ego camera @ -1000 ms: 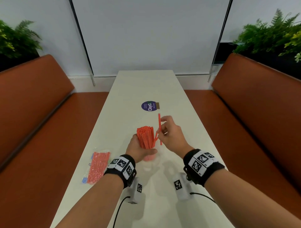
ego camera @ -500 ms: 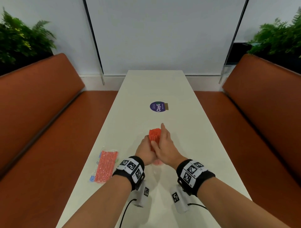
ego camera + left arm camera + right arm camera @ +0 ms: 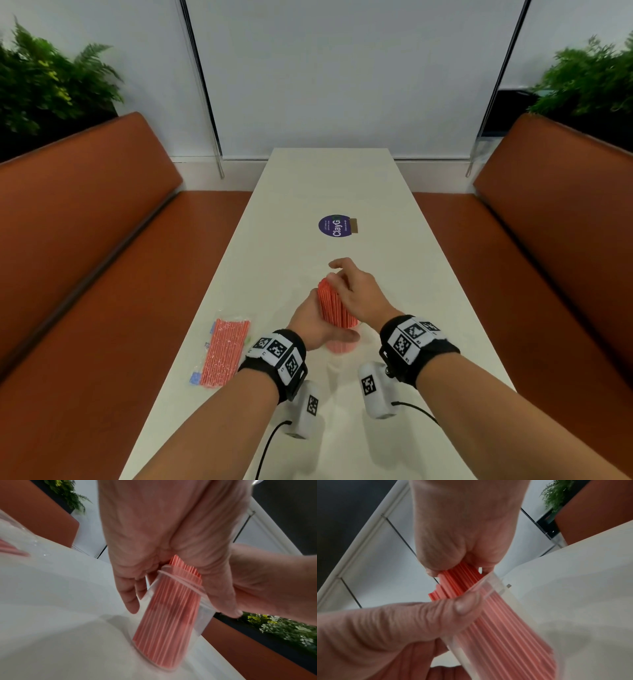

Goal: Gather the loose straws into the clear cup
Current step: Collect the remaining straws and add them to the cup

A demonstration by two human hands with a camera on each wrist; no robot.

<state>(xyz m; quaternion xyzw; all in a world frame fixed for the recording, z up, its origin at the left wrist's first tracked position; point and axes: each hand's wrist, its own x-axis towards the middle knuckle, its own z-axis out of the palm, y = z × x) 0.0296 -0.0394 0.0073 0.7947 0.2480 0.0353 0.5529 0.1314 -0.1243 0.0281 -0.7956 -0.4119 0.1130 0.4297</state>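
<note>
Straws (image 3: 334, 306) in the clear cup (image 3: 203, 616) are pinched by the right grip (image 3: 356, 291); the cup is clasped by the left grip (image 3: 308, 322).

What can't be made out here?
Head view: straws, tops under the right hand; clear cup, mostly behind the left hand.
Head view: sticker small print and packet count, too small.
Left wrist: packet blurred, cut by the left edge.
Right wrist: cup base, cut by the bottom edge.

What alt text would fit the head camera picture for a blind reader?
A person's left hand grips a clear cup packed with red straws on a white table, while the right hand holds the straw tops. A bag of more straws lies to the left.
</note>
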